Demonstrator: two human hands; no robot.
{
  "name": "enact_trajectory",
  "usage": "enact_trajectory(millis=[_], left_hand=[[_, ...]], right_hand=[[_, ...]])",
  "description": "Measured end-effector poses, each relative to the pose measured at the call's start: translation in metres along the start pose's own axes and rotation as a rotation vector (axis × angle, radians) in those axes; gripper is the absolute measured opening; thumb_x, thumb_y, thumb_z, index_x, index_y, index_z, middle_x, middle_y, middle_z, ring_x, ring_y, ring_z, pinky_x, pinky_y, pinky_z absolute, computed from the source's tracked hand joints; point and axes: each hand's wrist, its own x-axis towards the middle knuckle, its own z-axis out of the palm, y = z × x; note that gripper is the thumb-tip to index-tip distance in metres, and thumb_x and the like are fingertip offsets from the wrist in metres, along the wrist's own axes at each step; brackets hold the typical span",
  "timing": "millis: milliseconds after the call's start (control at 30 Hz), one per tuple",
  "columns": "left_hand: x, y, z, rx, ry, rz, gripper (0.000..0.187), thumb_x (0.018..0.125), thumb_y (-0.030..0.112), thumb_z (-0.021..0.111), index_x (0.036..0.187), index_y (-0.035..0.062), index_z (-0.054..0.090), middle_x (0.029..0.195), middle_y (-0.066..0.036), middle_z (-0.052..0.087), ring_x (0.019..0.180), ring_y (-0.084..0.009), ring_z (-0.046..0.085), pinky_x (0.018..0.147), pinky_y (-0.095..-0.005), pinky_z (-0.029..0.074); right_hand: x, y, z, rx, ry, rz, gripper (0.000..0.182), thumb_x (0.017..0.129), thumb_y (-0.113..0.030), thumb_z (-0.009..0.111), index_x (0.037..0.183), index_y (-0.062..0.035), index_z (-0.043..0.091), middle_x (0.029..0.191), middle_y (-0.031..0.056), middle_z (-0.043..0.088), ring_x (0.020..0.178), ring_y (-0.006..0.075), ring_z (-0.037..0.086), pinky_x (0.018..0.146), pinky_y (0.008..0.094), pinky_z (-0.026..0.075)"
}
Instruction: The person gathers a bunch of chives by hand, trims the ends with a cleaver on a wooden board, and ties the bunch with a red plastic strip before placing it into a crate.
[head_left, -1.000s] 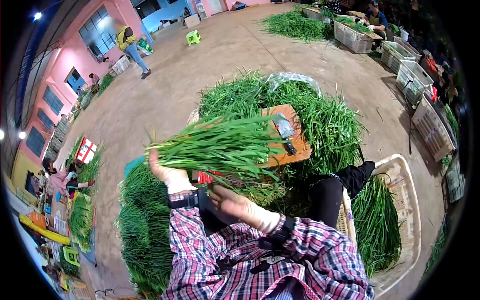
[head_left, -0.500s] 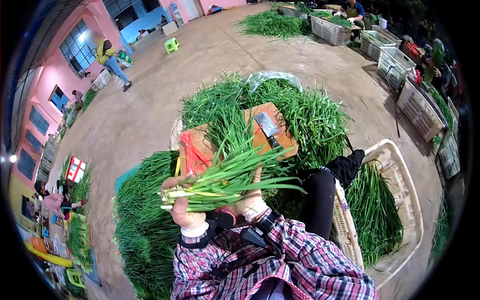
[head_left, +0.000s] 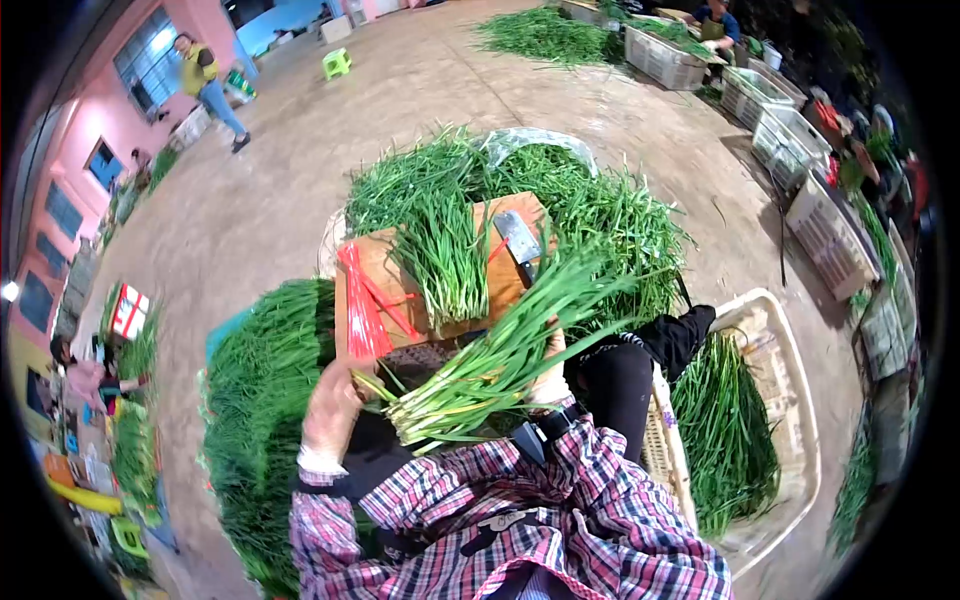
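Observation:
A loose bunch of chives (head_left: 500, 365) slants across my lap, pale root ends low on the left and green leaves up to the right. My right hand (head_left: 549, 375) is closed around it from behind, its fingers partly hidden by leaves. By the root ends, my left hand (head_left: 335, 405) pinches a few yellowish stalks at the side of the bunch. In front, a wooden board (head_left: 508, 300) carries a second bundle of chives (head_left: 445, 265), red plastic strips (head_left: 362, 310) and a cleaver (head_left: 516, 238) with a dark handle.
Chives are heaped at my left (head_left: 265, 400) and behind the board (head_left: 630, 240). A cream plastic crate (head_left: 795, 400) with chives stands at my right. Farther off are more crates (head_left: 665, 62), a green stool (head_left: 337, 63) and several people, one standing (head_left: 205, 80).
My left hand has moved off the root ends, down and left. The bunch has tilted, its leaves now pointing up and right. The view has shifted slightly, showing more of the board.

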Motion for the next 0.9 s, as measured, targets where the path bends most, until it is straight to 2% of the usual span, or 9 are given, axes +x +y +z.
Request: enact_trajectory(millis=[100, 167, 267, 433, 533, 667, 700, 833, 900], left_hand=[[0.037, 0.007, -0.042, 0.284, -0.17, -0.339, 0.059, 0.092, 0.037, 0.062, 0.138, 0.0043, 0.047, 0.124, -0.015, 0.061, 0.117, -0.0253, 0.057, 0.097, -0.0368, 0.045], [0.077, 0.008, -0.035, 0.939, -0.487, -0.364, 0.061, 0.092, 0.041, 0.061, 0.14, 0.0086, 0.046, 0.125, -0.017, 0.062, 0.114, -0.0263, 0.061, 0.095, -0.0364, 0.047], [0.111, 0.01, 0.025, 0.612, -0.666, -0.279, 0.072, 0.092, 0.03, 0.065, 0.15, 0.0077, 0.03, 0.142, -0.013, 0.049, 0.129, -0.0227, 0.048, 0.107, -0.0339, 0.038], [0.142, -0.042, 0.112, 0.764, -0.918, -0.097, 0.107, 0.083, 0.064, 0.062, 0.152, 0.0006, 0.01, 0.154, -0.025, 0.024, 0.144, -0.0311, 0.023, 0.116, -0.0368, 0.022], [0.152, -0.055, 0.127, 0.665, -0.759, -0.084, 0.112, 0.077, 0.063, 0.069, 0.15, -0.0017, 0.014, 0.151, -0.025, 0.029, 0.142, -0.0341, 0.027, 0.114, -0.0378, 0.027], [0.173, -0.079, 0.135, 0.334, -0.63, 0.166, 0.106, 0.076, 0.032, 0.083, 0.152, 0.0036, 0.014, 0.15, -0.014, 0.032, 0.136, -0.0196, 0.029, 0.112, -0.0336, 0.028], [0.174, -0.07, 0.139, -0.058, -0.692, 0.035, 0.105, 0.077, 0.025, 0.083, 0.153, 0.0055, 0.012, 0.151, -0.011, 0.031, 0.137, -0.0186, 0.027, 0.113, -0.0324, 0.027], [0.194, -0.048, 0.14, 0.287, -0.485, 0.355, 0.11, 0.071, 0.004, 0.081, 0.154, 0.0099, 0.009, 0.152, -0.008, 0.031, 0.135, -0.0163, 0.031, 0.113, -0.029, 0.03], [0.207, -0.036, 0.136, 0.275, -0.478, 0.303, 0.114, 0.07, 0.01, 0.083, 0.154, 0.0055, 0.007, 0.154, -0.013, 0.03, 0.137, -0.0184, 0.031, 0.114, -0.0307, 0.027]], right_hand=[[-0.005, -0.013, -0.031, -0.132, 0.097, 0.009, 0.046, 0.09, -0.044, 0.062, 0.119, -0.0088, 0.061, 0.113, 0.0099, 0.066, 0.103, 0.0284, 0.062, 0.093, 0.0451, 0.051], [-0.016, -0.02, -0.02, -0.182, 0.098, -0.01, 0.043, 0.09, -0.044, 0.061, 0.116, -0.0096, 0.061, 0.108, 0.0076, 0.066, 0.095, 0.0271, 0.064, 0.088, 0.0446, 0.053], [-0.024, -0.031, -0.006, -0.231, 0.228, -0.001, 0.042, 0.091, -0.043, 0.059, 0.115, -0.0091, 0.061, 0.106, 0.0081, 0.067, 0.093, 0.025, 0.064, 0.084, 0.0419, 0.054], [-0.003, -0.04, 0.016, -0.46, 0.201, -0.111, 0.039, 0.093, -0.036, 0.058, 0.115, -0.0046, 0.06, 0.104, 0.0082, 0.067, 0.091, 0.0224, 0.065, 0.082, 0.0381, 0.055], [0.004, -0.043, 0.059, -0.732, 0.229, -0.214, 0.041, 0.091, -0.036, 0.062, 0.116, -0.0033, 0.06, 0.103, 0.0079, 0.066, 0.091, 0.0202, 0.064, 0.082, 0.0358, 0.054], [0.037, -0.053, 0.076, -0.813, 0.097, -0.339, 0.033, 0.084, -0.012, 0.072, 0.114, -0.0015, 0.063, 0.107, 0.0073, 0.067, 0.09, 0.0194, 0.066, 0.082, 0.0347, 0.055], [0.054, -0.058, 0.065, -0.988, 0.109, -0.45, 0.034, 0.083, -0.012, 0.072, 0.114, -0.0003, 0.063, 0.104, 0.0071, 0.067, 0.089, 0.0196, 0.066, 0.081, 0.0347, 0.055], [0.097, -0.064, 0.065, -1.272, -0.092, -0.712, 0.03, 0.081, -0.016, 0.077, 0.105, 0.0008, 0.067, 0.103, 0.0078, 0.07, 0.085, 0.0181, 0.065, 0.077, 0.0321, 0.052], [0.111, -0.066, 0.067, -1.343, -0.123, -0.68, 0.029, 0.082, -0.015, 0.076, 0.105, -0.0001, 0.067, 0.104, 0.0078, 0.07, 0.087, 0.0184, 0.066, 0.078, 0.0314, 0.052]])
